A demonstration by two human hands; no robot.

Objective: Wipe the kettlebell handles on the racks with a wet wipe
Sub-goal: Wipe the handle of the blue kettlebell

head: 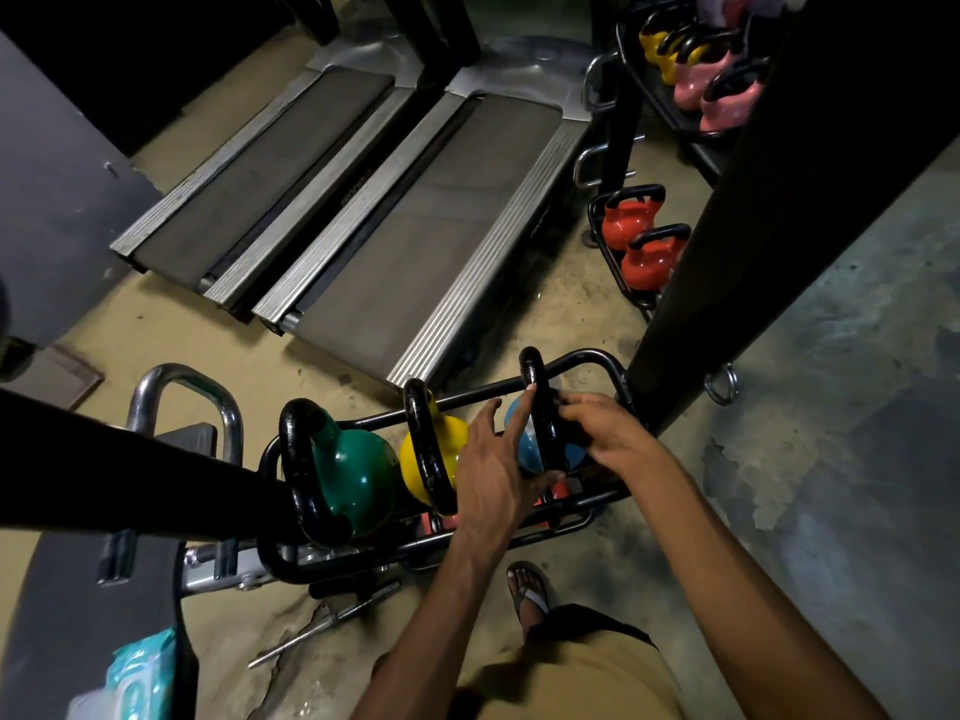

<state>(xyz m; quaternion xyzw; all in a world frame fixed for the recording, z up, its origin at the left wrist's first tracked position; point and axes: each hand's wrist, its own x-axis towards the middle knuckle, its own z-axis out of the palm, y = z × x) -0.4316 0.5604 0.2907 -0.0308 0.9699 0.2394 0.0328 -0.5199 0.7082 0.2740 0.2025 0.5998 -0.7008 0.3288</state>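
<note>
Blue kettlebell [523,439] on low black rack [587,356], rightmost, beside yellow kettlebell [453,433] and green kettlebell [353,470]. Black handle [532,376] upright. Right hand [605,433] curled round handle; wipe not discernible. Left hand [493,462] outstretched, straight index finger on handle. Wipes pack [140,672] bottom left.

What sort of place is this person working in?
Most likely a gym. Two treadmills stand side by side, and black racks hold kettlebells: a green kettlebell, a yellow kettlebell and a blue kettlebell on the near rack, red kettlebells and pink kettlebells farther off.
</note>
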